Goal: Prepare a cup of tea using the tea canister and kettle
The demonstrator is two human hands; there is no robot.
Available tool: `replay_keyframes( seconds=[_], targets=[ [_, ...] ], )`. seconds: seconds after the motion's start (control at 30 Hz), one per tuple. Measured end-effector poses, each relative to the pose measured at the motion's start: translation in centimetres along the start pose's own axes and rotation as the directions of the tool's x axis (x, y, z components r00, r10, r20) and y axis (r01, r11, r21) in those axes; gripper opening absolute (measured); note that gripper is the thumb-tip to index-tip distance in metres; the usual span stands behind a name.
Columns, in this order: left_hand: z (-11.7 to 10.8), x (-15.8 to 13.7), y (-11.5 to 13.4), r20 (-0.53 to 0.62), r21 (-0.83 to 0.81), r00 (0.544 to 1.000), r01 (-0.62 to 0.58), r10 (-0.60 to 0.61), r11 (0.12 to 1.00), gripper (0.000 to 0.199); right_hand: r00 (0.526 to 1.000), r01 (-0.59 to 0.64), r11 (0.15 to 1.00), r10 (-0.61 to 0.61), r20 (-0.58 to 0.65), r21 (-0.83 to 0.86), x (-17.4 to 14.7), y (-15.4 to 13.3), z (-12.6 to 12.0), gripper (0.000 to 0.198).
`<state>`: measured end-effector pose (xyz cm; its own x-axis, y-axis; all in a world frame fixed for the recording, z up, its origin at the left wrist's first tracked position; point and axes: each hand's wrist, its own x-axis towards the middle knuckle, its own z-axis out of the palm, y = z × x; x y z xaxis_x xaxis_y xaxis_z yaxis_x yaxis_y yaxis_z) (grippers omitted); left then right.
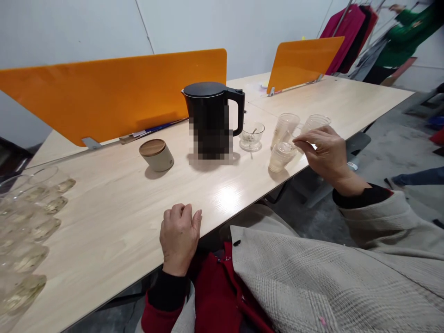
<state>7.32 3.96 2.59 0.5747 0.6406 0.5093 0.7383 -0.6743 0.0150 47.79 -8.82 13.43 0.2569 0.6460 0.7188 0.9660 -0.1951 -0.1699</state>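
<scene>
Nearest the lens, the left hand (179, 236) rests curled and holding nothing on the edge of the pale wooden surface (114, 217), which carries two orange dividers (114, 92), one black kettle (212, 119) whose label is blurred out, and a row of clear glasses (27, 222) at far left. Smaller are one lidded beige canister (157, 155), one glass bowl (252, 135) and three clear plastic cups (285, 138), thin, empty-looking, standing near the right edge. The right hand (324, 150) has its grip pinched narrow on the rim of the nearest cup (280, 157).
</scene>
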Motion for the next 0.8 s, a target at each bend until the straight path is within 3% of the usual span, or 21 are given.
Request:
replay_keyframes(
  seconds=[0.17, 0.27, 0.4, 0.5, 0.67, 0.8],
  targets=[
    [-0.1, -0.3, 0.2, -0.007, -0.059, 1.0, 0.03, -0.03, 0.998, 0.018, 0.979, 0.097, 0.995, -0.091, -0.184, 0.025, 0.2, -4.2, -2.1, 0.026],
    [-0.3, -0.8, -0.2, -0.022, -0.158, 0.996, 0.077, -0.081, 0.984, 0.017, 0.966, 0.207, 0.964, -0.174, -0.193, 0.168, 0.0, -7.9, -1.0, 0.018],
    [-0.8, -2.0, -2.2, -0.016, -0.179, 0.98, 0.19, -0.196, 0.965, 0.018, 0.964, 0.248, 0.867, -0.265, -0.021, 0.433, -0.2, -13.4, 3.6, 0.017],
    [-1.2, -3.0, -3.8, -0.012, -0.146, 0.958, 0.282, -0.287, 0.948, 0.018, 0.926, 0.287, 0.769, -0.376, 0.042, 0.571, 0.1, -17.3, 7.9, 0.02],
    [-1.5, -3.8, -4.7, -0.028, -0.204, 0.935, 0.342, -0.355, 0.917, 0.017, 0.85, 0.332, 0.679, -0.516, 0.104, 0.655, 1.0, -22.2, 14.2, 0.019],
    [-1.8, -3.7, -4.4, 0.008, -0.215, 0.93, 0.36, -0.367, 0.908, 0.017, 0.81, 0.332, 0.665, -0.565, 0.16, 0.669, 0.9, -24.5, 17.2, 0.021]
  ],
)
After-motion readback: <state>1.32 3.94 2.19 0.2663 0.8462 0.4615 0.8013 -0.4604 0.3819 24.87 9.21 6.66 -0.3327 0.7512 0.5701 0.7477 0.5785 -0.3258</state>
